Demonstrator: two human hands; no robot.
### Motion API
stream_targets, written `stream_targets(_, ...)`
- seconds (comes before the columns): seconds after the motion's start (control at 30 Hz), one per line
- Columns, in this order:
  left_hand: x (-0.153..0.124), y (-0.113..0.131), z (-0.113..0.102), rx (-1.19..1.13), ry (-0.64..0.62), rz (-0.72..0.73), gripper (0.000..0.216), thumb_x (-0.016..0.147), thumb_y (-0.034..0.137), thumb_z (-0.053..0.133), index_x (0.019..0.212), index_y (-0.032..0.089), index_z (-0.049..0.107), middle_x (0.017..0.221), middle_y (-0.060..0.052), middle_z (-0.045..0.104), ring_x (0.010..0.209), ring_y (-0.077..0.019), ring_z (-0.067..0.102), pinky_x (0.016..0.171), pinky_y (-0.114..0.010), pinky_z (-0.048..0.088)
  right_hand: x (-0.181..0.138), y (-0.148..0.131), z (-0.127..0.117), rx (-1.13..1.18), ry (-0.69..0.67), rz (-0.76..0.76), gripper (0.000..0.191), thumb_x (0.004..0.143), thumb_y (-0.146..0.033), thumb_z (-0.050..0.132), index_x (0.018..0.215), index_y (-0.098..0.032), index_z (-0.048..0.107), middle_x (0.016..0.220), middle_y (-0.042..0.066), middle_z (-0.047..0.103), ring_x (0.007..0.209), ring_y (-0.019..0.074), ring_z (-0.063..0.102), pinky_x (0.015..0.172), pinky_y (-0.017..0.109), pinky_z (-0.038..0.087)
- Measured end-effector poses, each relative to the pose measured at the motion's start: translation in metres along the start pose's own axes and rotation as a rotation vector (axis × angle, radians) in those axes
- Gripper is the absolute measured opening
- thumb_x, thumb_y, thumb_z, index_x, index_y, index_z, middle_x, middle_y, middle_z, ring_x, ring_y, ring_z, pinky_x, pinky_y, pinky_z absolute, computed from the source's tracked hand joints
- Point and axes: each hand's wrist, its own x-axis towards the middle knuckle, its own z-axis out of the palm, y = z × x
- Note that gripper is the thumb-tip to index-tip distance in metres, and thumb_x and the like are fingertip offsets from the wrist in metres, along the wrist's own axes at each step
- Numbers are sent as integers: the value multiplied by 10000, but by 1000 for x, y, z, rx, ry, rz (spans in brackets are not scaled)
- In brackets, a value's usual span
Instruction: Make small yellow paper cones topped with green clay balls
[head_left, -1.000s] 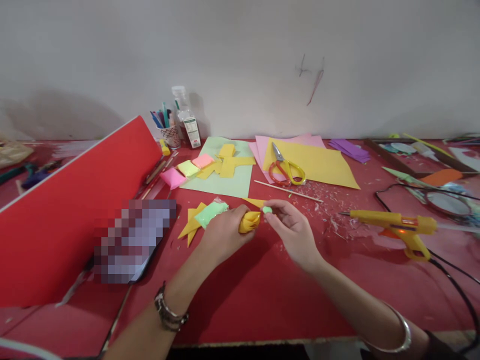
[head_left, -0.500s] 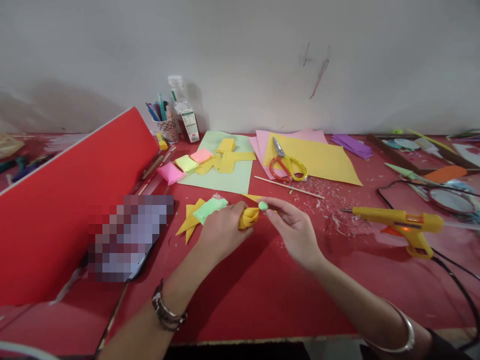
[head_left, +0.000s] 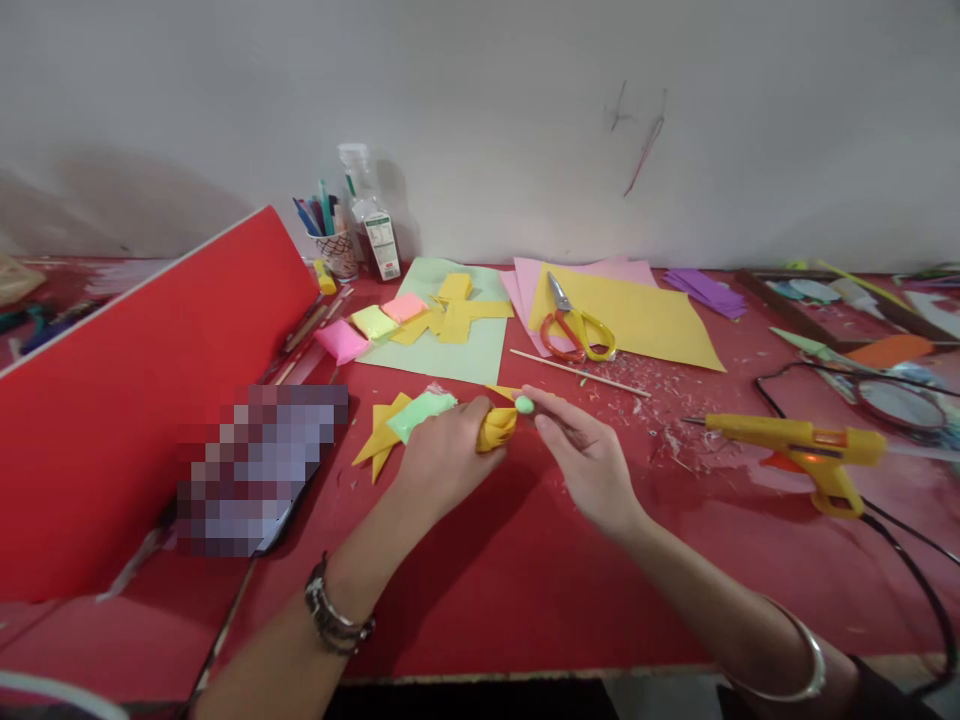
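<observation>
My left hand (head_left: 442,458) is closed around a rolled yellow paper piece (head_left: 498,427), holding it just above the red table (head_left: 525,590). My right hand (head_left: 585,455) pinches a small light-green ball (head_left: 525,404) at its fingertips, right at the open end of the yellow roll. Behind my left hand lie a light-green packet (head_left: 420,412) and yellow paper offcuts (head_left: 379,437).
A yellow glue gun (head_left: 802,445) with a black cord lies at the right. Scissors (head_left: 574,330) rest on yellow and pink sheets; a thin wooden stick (head_left: 577,373) lies in front. A red board (head_left: 142,400) leans at the left beside a phone (head_left: 259,470). A pen cup (head_left: 335,250) and bottle stand by the wall.
The right hand's fingers have stretched out and brought the green ball a little closer to the yellow roll's end. The left hand has barely moved.
</observation>
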Motion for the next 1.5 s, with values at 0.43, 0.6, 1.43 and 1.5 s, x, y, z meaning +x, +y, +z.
stream_targets(0.43,0,0,-1,-31,10,-34,141,719,304,466,771,183,516,713,-39,637,650,-203,597,499,-257,333,-2,-1,3,-36,-30,-40,316,764,-158,476,1040,-236,609,1058,7,637,994,164,581,890,338,457)
stream_targets(0.6,0,0,-1,-28,1,-27,135,726,302,468,772,184,514,711,-38,637,655,-212,601,495,-262,335,-2,-1,3,-70,-49,-59,324,775,-156,463,1058,-235,600,1079,15,627,1007,165,574,885,329,460)
stream_targets(1.43,0,-4,2,-47,-1,32,145,739,307,503,812,182,503,749,-28,629,684,-197,601,507,-254,361,-5,0,2,-9,-130,-144,445,797,-171,429,1229,-276,434,1196,25,541,1100,149,497,911,314,435)
stream_targets(1.5,-1,-5,3,-37,39,62,174,745,309,506,864,183,494,833,-35,626,731,-195,601,520,-253,374,-4,0,2,26,-99,-163,458,812,-192,420,1259,-286,385,1205,29,528,1117,144,479,916,319,429)
